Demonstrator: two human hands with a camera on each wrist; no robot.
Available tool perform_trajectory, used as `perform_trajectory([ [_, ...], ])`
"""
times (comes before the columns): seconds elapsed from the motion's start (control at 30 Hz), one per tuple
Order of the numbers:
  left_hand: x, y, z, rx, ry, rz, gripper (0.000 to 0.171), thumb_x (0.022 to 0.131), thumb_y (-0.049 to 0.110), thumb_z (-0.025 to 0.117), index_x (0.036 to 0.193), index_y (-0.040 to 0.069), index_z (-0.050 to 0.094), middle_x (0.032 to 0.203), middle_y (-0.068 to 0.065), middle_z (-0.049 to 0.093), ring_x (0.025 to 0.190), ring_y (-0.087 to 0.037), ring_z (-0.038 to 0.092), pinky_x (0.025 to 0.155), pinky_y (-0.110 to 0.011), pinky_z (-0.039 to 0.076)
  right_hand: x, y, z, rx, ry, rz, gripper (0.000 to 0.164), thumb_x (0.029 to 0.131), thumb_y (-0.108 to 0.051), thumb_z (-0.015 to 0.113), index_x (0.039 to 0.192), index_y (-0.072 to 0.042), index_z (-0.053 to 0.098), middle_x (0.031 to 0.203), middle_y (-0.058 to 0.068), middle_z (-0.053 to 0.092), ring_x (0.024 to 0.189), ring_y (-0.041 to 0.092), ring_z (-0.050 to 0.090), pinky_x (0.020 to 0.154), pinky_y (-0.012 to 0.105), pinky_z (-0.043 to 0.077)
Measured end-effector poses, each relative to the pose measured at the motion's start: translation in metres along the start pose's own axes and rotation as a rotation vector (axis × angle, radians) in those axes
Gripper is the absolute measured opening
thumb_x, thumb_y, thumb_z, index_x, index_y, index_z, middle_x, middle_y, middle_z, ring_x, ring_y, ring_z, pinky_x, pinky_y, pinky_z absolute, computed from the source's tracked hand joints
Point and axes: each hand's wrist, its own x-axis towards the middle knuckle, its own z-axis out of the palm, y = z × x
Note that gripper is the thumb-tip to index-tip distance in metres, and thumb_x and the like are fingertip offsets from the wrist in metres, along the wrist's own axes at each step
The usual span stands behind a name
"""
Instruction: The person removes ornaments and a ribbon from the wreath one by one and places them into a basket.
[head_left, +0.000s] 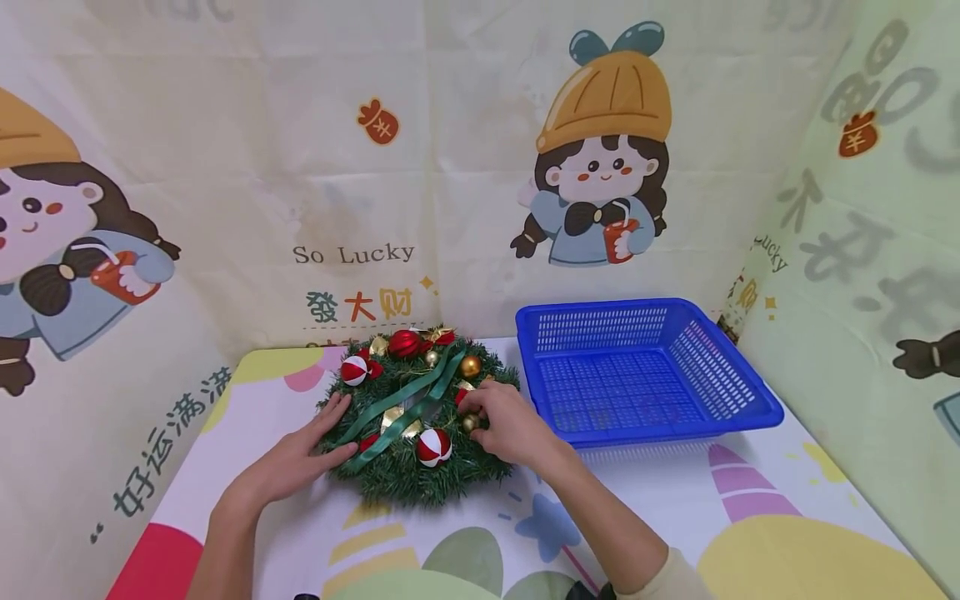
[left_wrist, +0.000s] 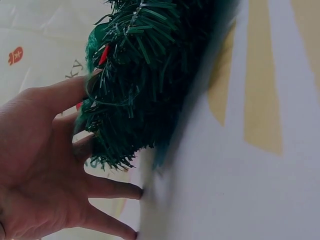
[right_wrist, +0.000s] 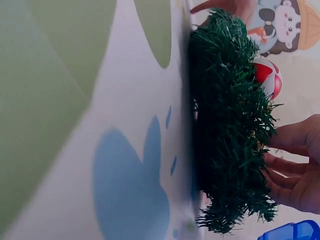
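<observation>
A green Christmas wreath (head_left: 442, 487) lies on the table, decorated with red-and-white balls (head_left: 434, 447), a red ball (head_left: 405, 343), gold baubles and red-and-gold bows. Dark green ribbon (head_left: 401, 392) runs loosely across its top. My left hand (head_left: 303, 454) touches the wreath's left side with fingers spread; the left wrist view shows two fingertips down by the tabletop. At the right side, my right hand (head_left: 513, 423) curls thumb and fingers round a small gold bauble (head_left: 470, 422). In the right wrist view its fingertips are partly hidden by the needles (right_wrist: 230, 135).
A blue plastic basket (head_left: 648, 433) with slotted sides stands on the table to the right of the wreath. The patterned tablecloth (head_left: 547, 525) covers the table. Printed cloth walls (head_left: 465, 167) rise behind it and on both sides.
</observation>
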Motion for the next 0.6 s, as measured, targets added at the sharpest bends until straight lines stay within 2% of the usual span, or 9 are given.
perform_trajectory([
  [0.2,-0.0008,0.0,0.0008,-0.014,0.001,-0.001,0.088,0.101,0.054,0.062,0.169,0.017,0.018,0.176,-0.017,0.007,0.155,-0.055,0.017,0.112,-0.076,0.032,0.0053,-0.0026,-0.0012,-0.101,-0.02,-0.014,0.024,0.084,-0.003,0.084,0.106,-0.012,0.079,0.097,0.001,0.067,0.091,0.019,0.064,0.077,0.031,0.055],
  [0.6,0.0002,-0.0017,0.0016,-0.026,-0.011,-0.009,0.088,0.101,0.053,0.062,0.169,0.019,0.018,0.176,-0.017,0.007,0.155,-0.055,0.016,0.113,-0.077,0.03,0.0092,-0.0018,-0.0003,-0.111,-0.025,-0.042,0.019,0.083,0.003,0.079,0.097,-0.011,0.081,0.095,0.001,0.07,0.091,0.018,0.064,0.079,0.029,0.057],
])
